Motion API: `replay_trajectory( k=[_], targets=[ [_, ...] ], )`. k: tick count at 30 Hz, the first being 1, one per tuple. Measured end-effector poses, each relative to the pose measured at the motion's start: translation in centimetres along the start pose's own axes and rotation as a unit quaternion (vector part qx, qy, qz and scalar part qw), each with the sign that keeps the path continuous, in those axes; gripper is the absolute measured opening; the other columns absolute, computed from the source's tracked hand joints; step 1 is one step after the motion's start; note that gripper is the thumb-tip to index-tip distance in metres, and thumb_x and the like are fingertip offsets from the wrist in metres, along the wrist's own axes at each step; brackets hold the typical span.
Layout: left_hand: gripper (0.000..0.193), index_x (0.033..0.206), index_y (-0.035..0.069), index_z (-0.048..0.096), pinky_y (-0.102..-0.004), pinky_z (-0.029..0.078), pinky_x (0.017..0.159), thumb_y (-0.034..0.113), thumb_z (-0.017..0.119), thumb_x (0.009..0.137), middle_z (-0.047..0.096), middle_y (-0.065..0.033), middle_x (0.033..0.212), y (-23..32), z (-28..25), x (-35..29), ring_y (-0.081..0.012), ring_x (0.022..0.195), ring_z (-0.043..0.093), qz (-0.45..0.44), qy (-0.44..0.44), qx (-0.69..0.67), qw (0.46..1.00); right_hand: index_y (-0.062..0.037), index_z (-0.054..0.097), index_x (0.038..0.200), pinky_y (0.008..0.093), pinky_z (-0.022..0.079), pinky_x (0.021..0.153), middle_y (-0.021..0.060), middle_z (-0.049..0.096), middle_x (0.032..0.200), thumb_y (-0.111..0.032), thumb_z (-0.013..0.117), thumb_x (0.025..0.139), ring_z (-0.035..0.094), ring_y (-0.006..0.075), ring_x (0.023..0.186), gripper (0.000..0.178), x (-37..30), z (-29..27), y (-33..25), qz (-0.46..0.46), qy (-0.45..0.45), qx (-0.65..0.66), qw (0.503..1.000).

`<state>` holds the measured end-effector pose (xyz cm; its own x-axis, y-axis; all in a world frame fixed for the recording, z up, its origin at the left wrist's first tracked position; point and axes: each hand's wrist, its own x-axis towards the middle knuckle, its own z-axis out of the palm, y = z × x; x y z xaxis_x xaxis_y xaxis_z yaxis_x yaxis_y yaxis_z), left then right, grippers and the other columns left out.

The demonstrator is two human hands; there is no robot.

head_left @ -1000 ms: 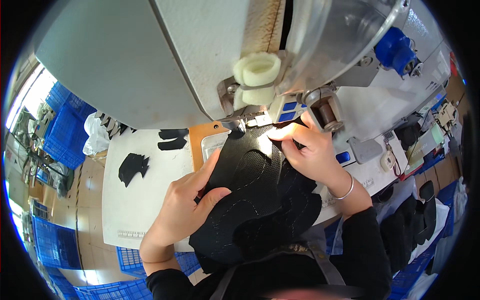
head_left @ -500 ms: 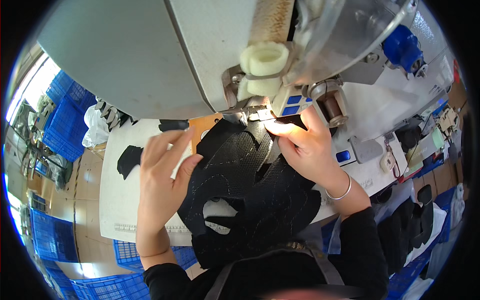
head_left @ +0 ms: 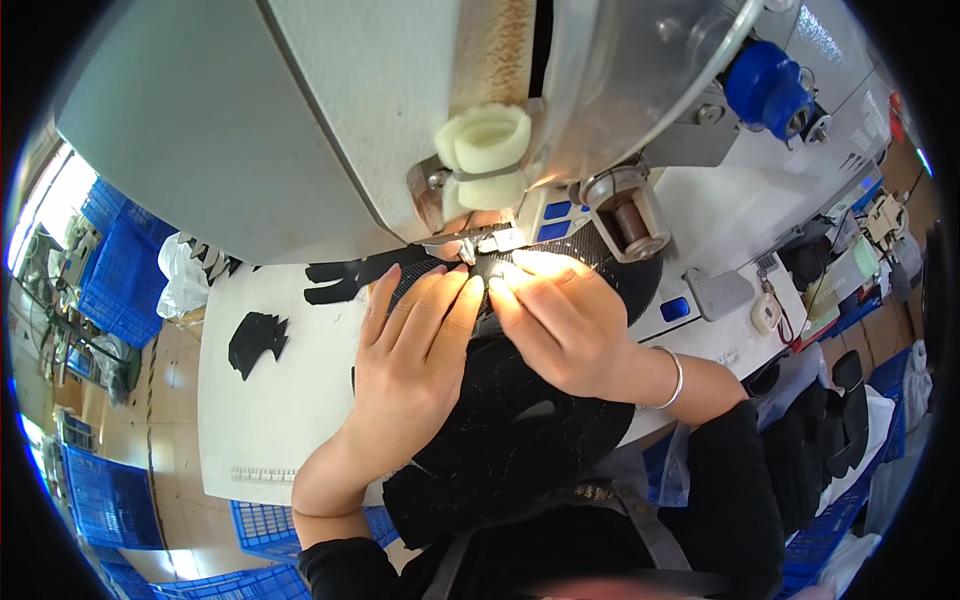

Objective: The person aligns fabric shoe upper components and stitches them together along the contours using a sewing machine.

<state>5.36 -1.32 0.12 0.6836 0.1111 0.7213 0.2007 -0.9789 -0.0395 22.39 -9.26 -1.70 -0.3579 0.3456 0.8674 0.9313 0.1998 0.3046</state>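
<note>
Both my hands are at the black mesh-patterned fabric piece (head_left: pixel 510 440), which lies under the head of a sewing machine (head_left: pixel 210 140) and hangs toward my lap. My left hand (head_left: pixel 415 345) grips the fabric just in front of the presser foot (head_left: pixel 468 250), fingers lined up and thumb hidden. Close beside it, my right hand (head_left: pixel 570 325), with a silver bangle at the wrist, pinches the same fabric, its fingertips almost meeting the left ones. A lamp lights the spot brightly. The fabric's edge between the fingertips is mostly covered.
A loose black scrap (head_left: pixel 257 343) lies on the white table (head_left: pixel 270 420) at left. A brown thread spool (head_left: pixel 632 225) and a clear shield (head_left: pixel 610 90) stand near the machine head. Blue crates (head_left: pixel 110 495) are on the floor at left, and dark pieces (head_left: pixel 800 440) are piled at right.
My left hand has come down from the raised position at left onto the fabric beside my right hand. The fabric has been turned and shifted under the machine; its cut-out opening is no longer visible.
</note>
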Motion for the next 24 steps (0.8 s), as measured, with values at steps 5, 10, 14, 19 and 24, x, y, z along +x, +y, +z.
replay_trajectory(
  k=[5,10,14,19,24],
  targets=[
    [0.033,0.108,-0.002,0.062,-0.0514,0.040,0.102,-0.003,0.060,0.075,0.064,-0.0136,0.111,-0.5,-0.3,0.0,-0.0280,0.109,0.063,-0.015,-0.014,-0.002,1.000,0.0049,0.067,0.087,0.0320,0.054,0.069,0.0113,0.062,0.087,-0.005,0.068,0.071,0.066,0.0241,0.080,0.019,0.6,-0.6,-1.4,-0.024,-0.060,-0.037,0.997],
    [0.030,0.106,0.000,0.062,-0.0518,0.039,0.102,-0.004,0.059,0.077,0.065,-0.0130,0.113,-1.5,0.0,0.2,-0.0285,0.111,0.063,-0.024,-0.010,-0.025,0.999,0.0064,0.068,0.084,0.0312,0.054,0.071,0.0156,0.063,0.088,-0.010,0.062,0.075,0.066,0.0257,0.081,0.019,1.2,-0.3,-2.5,-0.088,-0.085,-0.149,0.981],
    [0.028,0.104,0.002,0.062,-0.0503,0.041,0.098,-0.004,0.059,0.077,0.067,-0.0120,0.114,-2.2,0.5,0.1,-0.0302,0.110,0.063,-0.025,0.013,-0.042,0.999,0.0070,0.069,0.087,0.0313,0.053,0.070,0.0168,0.063,0.088,-0.015,0.058,0.076,0.065,0.0286,0.081,0.027,1.5,0.1,-3.3,-0.113,-0.107,-0.213,0.965],
    [0.026,0.101,0.002,0.061,-0.0468,0.043,0.089,-0.002,0.061,0.076,0.067,-0.0125,0.113,-2.9,1.0,0.3,-0.0338,0.108,0.062,-0.019,0.015,-0.056,0.998,0.0080,0.069,0.087,0.0323,0.052,0.069,0.0168,0.063,0.086,-0.017,0.057,0.077,0.064,0.0291,0.079,0.029,1.5,0.7,-4.2,-0.128,-0.146,-0.267,0.944],
    [0.027,0.100,0.003,0.064,-0.0420,0.044,0.086,0.003,0.067,0.072,0.068,-0.0107,0.105,-2.9,1.2,0.3,-0.0309,0.102,0.064,-0.009,0.062,-0.032,0.998,0.0071,0.067,0.082,0.0312,0.053,0.067,0.0159,0.063,0.086,-0.015,0.057,0.077,0.063,0.0281,0.077,0.025,1.9,1.0,-4.3,-0.134,-0.128,-0.273,0.944]
  ],
)
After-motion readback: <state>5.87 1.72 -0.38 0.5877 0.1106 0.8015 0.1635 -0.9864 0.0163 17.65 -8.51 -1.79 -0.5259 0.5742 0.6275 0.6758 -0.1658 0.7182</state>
